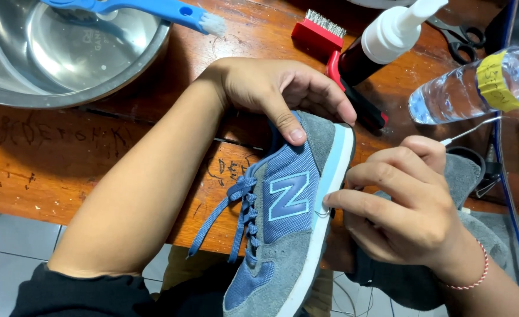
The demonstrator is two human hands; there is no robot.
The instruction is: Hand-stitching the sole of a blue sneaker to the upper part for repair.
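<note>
The blue and grey sneaker (pixel 289 229) lies on its side at the worktop (pixel 66 158) edge, the left hand (pixel 271 88) clasped over its heel collar. The right hand (pixel 400 205) pinches a thin tool against the pale midsole. Judged light, soft-uppered, firm-soled; best held at heel and sole.

Black sleeve pushed up the left arm (pixel 124 199); thin red, possibly beaded, bracelet (pixel 479 271) circles the right wrist.
</note>
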